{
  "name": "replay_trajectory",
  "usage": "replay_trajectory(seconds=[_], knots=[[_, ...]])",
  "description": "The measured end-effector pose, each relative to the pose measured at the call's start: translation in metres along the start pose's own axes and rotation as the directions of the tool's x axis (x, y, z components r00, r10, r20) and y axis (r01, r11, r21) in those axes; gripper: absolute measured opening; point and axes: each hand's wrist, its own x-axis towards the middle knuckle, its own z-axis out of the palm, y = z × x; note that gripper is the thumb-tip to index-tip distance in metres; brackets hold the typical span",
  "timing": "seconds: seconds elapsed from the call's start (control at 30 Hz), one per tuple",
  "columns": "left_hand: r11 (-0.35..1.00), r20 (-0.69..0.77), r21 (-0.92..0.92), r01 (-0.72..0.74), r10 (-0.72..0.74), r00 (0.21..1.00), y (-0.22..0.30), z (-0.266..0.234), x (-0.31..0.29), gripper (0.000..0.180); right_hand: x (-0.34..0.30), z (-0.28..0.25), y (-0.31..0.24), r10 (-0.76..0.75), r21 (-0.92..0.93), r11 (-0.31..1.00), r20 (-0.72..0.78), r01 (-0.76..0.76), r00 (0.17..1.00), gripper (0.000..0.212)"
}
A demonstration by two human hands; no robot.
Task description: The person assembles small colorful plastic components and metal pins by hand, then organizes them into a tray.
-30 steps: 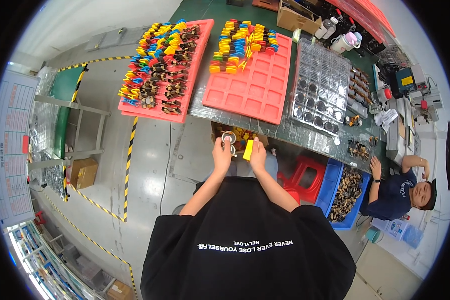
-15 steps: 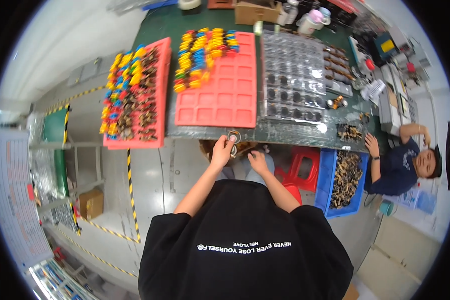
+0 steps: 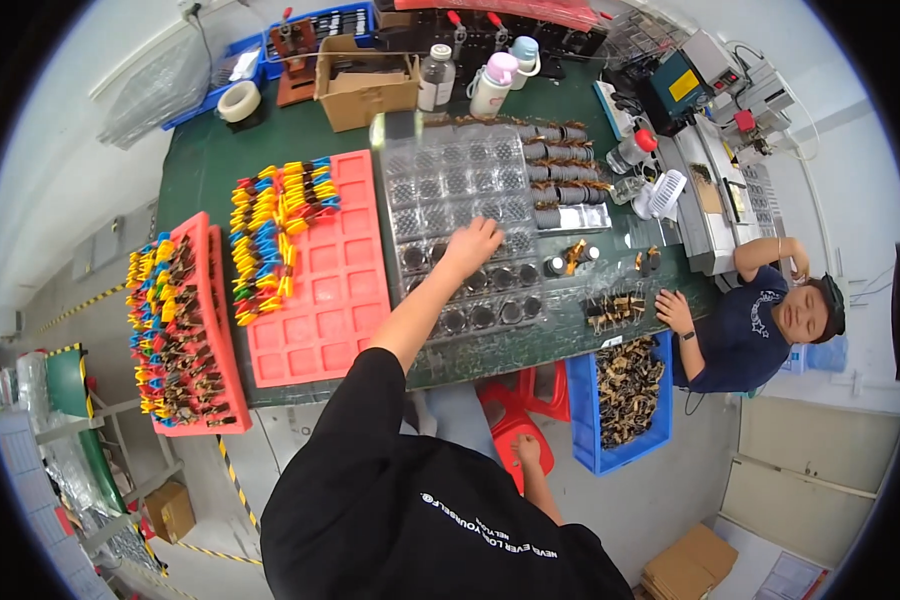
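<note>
My left hand reaches forward over a clear plastic tray of round pockets. Its fingers are bent down and close together at the tray; whatever they hold is hidden beneath them. Black round parts fill the pockets of the tray's nearer rows, while its far pockets look clear. Low over my lap, beside a red stool, my right hand has its fingers curled in. Anything inside it is too small to make out.
Left of the clear tray lies a pink compartment tray with colourful clips; more pink trays overhang the table edge. Grey cylinders, bottles and a cardboard box stand behind. A co-worker's hand rests near the blue crate.
My left hand has moved from the table's front edge, where it held a small ring-shaped part, forward onto the clear tray. My right hand has drawn back toward the stool. The view has shifted.
</note>
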Motion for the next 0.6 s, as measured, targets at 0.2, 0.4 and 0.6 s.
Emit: replay_trajectory(seconds=[0.2, 0.4, 0.6], knots=[[0.995, 0.055, 0.104, 0.015, -0.020, 0.998, 0.028, 0.009, -0.044, 0.053, -0.005, 0.038, -0.047, -0.081, -0.041, 0.995, 0.155, 0.088, 0.985, 0.030], [0.987, 0.134, -0.157, -0.028, 0.050, 0.990, 0.020, -0.002, -0.053, 0.043, 0.001, 0.050, -0.106, -0.260, -0.464, 0.781, 0.367, 0.418, 0.893, 0.030], [0.971, 0.057, -0.236, -0.025, 0.039, 0.998, -0.003, 0.004, -0.052, 0.035, -0.002, 0.062, -0.167, -0.366, -0.366, 0.787, 0.373, 0.497, 0.853, 0.034]])
